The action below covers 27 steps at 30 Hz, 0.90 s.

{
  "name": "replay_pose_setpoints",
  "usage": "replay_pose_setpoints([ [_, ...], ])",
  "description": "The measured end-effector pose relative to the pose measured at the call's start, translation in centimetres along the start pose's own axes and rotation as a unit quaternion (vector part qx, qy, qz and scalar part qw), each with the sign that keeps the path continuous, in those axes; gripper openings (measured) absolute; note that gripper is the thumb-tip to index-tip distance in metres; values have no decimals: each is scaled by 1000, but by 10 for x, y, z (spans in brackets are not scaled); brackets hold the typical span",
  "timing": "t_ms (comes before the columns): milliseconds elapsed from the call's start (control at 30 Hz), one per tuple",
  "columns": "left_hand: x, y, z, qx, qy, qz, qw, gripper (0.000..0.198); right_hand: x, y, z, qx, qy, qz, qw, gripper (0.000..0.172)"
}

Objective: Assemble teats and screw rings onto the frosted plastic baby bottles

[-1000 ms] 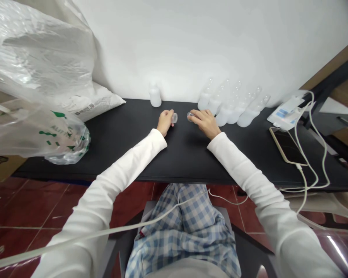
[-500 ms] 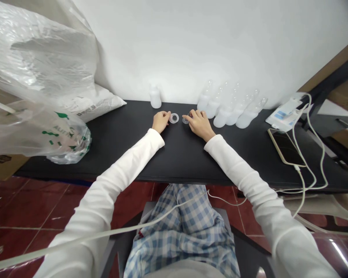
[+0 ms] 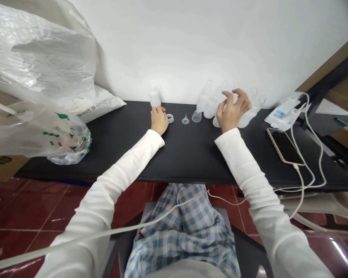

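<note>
My left hand point(image 3: 159, 120) rests on the black table with its fingers extended forward. It lies just in front of a small frosted baby bottle point(image 3: 155, 97) and beside a translucent screw ring point(image 3: 170, 118); whether it touches either is unclear. To the right lie a clear bottle nipple point(image 3: 185, 119), tip up, and a clear cap point(image 3: 196, 116). My right hand point(image 3: 233, 110) is raised, fingers spread and curved, in front of several frosted bottles point(image 3: 203, 99) with clear domed tops. It hides part of that group, and nothing shows between its fingers.
Large plastic bags point(image 3: 66, 133) sit at the left end of the table point(image 3: 188, 154). A phone point(image 3: 285, 146) with white cables point(image 3: 313, 143) and a white-and-blue packet point(image 3: 284, 114) lie at the right. A white wall rises behind.
My right hand has left the nipple and moved right and up to the bottle group. My left hand has shifted slightly left, nearer the lone bottle. The nipple and cap are now uncovered.
</note>
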State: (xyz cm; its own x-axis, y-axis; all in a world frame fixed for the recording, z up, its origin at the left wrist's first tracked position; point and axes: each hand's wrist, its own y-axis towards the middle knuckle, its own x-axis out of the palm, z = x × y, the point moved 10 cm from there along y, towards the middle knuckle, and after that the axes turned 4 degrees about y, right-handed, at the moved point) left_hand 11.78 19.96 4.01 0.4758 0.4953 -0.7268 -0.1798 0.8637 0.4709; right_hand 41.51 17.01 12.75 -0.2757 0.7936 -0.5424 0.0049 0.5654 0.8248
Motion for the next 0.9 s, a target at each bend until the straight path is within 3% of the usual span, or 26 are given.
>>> replay_pose_setpoints([
  [100, -8, -9, 28, 77, -22, -4, 997, 20, -5, 2, 19, 32, 12, 32, 999, 40],
  [233, 7, -31, 71, 226, -7, -119, 967, 27, -1, 0, 21, 25, 35, 52, 998, 42],
  [333, 24, -49, 87, 302, 10, -198, 933, 32, -6, 0, 23, 35, 53, 83, 995, 42],
  [500, 34, -52, 85, 300, 14, -230, 926, 39, -12, 3, 27, 48, 74, 87, 992, 37],
  [900, 36, -49, 81, 307, -19, -222, 925, 41, -19, 5, 14, -17, 47, 94, 994, 59],
])
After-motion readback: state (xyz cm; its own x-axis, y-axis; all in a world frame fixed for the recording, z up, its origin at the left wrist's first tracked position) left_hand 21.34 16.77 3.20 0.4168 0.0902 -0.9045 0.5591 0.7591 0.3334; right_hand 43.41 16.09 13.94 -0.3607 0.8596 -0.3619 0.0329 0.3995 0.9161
